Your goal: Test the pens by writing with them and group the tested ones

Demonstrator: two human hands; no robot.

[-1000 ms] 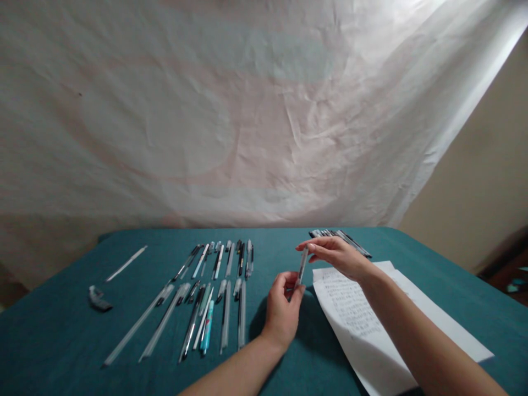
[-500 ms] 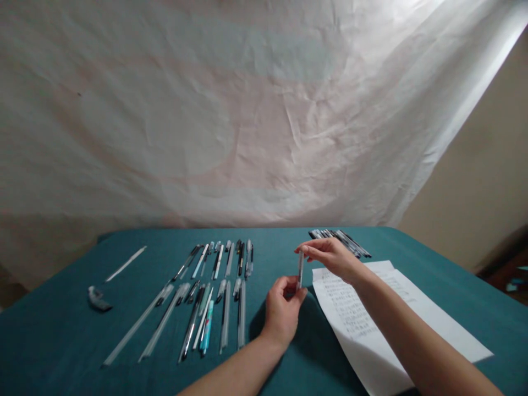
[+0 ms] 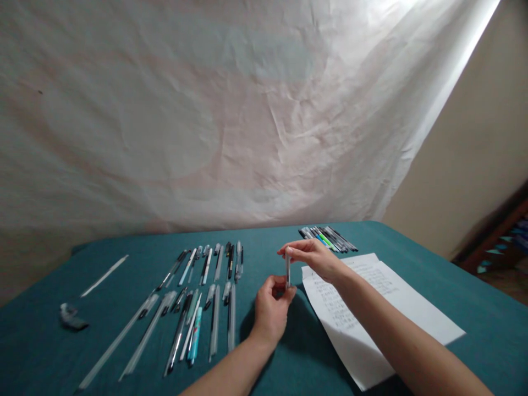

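Both my hands hold one slim clear pen (image 3: 287, 271) upright above the teal tablecloth (image 3: 103, 341). My left hand (image 3: 270, 311) pinches its lower end, fingers curled. My right hand (image 3: 315, 257) pinches its top end between thumb and fingers. A handwritten sheet of paper (image 3: 371, 308) lies under my right forearm. To the left of my hands, several pens (image 3: 202, 300) lie in two rows.
A second bunch of pens (image 3: 325, 239) lies at the table's far edge, behind the paper. A long white stick (image 3: 104, 275) and a small dark clip-like object (image 3: 71, 318) lie at far left. A creased white sheet (image 3: 226, 110) hangs behind the table.
The pen has gone from tilted to upright between my hands. The camera view has shifted right, so everything sits further left in the picture.
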